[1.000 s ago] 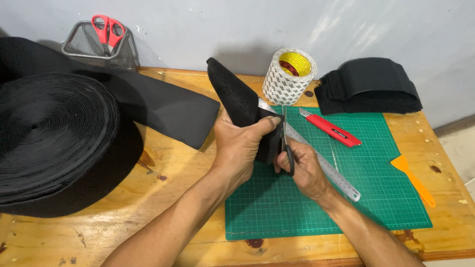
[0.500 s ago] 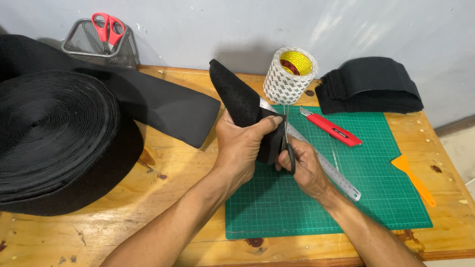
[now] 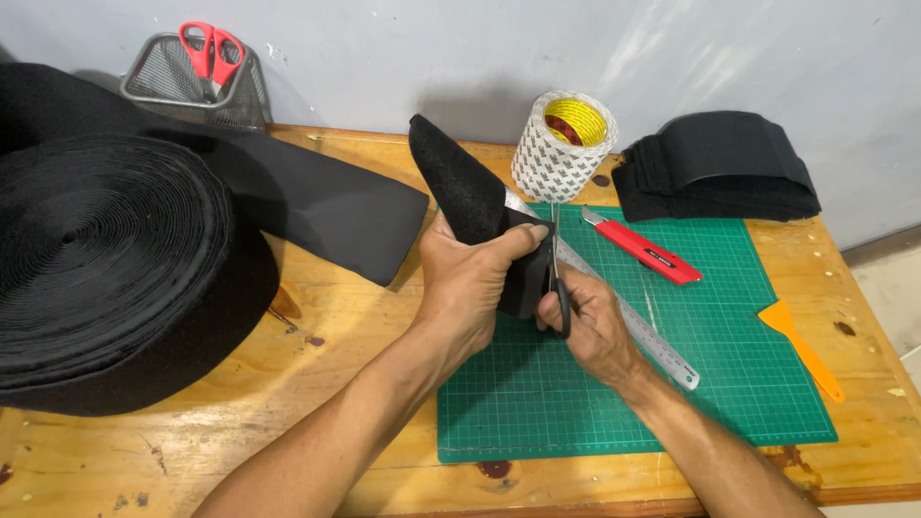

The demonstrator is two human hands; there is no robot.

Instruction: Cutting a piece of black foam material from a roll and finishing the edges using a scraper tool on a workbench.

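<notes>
My left hand (image 3: pixel 468 288) grips a piece of black fuzzy fabric (image 3: pixel 462 187) that stands up at a tilt over the left edge of the green cutting mat (image 3: pixel 729 384). My right hand (image 3: pixel 597 324) holds black-handled scissors (image 3: pixel 556 278), their blades pointing up against the fabric's right edge. A steel ruler (image 3: pixel 633 321) lies on the mat under my right hand.
A big roll of black fabric (image 3: pixel 106 259) fills the left of the wooden table (image 3: pixel 317 403), its loose end (image 3: pixel 336 206) reaching toward my left hand. On or by the mat: red utility knife (image 3: pixel 641 247), orange scraper (image 3: pixel 801 345), tape roll (image 3: pixel 563 146), stacked black pieces (image 3: pixel 720 168). Mesh basket with red scissors (image 3: pixel 213 53) at back left.
The hands, the fabric piece and the scissors stay in nearly the same place; only a slight shift of the fabric's top shows.
</notes>
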